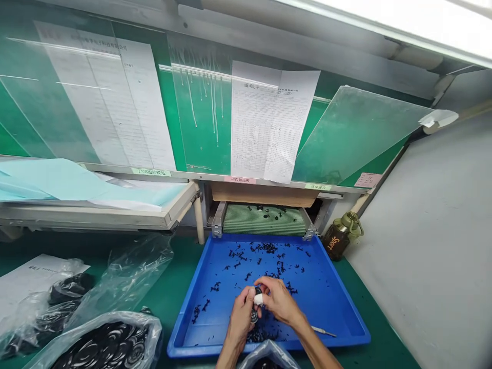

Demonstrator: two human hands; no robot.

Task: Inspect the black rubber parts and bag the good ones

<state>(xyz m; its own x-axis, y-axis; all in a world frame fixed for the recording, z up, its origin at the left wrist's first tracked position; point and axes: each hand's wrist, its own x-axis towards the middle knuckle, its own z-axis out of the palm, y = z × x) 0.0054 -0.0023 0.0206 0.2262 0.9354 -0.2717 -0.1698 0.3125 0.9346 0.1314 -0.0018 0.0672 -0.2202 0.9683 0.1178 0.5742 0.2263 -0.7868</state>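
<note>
Head view: left hand (pixel 241 306) and right hand (pixel 279 300) together pinch a small black part (pixel 257 296) over the blue tray (pixel 338 307), near edge.

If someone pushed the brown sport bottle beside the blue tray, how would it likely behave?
The sport bottle leans against the grey wall, so a nudge would probably tip or roll it. Its rounded, smooth-looking body may slip. Its fill and weight cannot be judged.

Blue tray (pixel 338 287) smooth glossy plastic; bags (pixel 126 271) clear crinkled film; sheets (pixel 269 118) matt paper.
</note>
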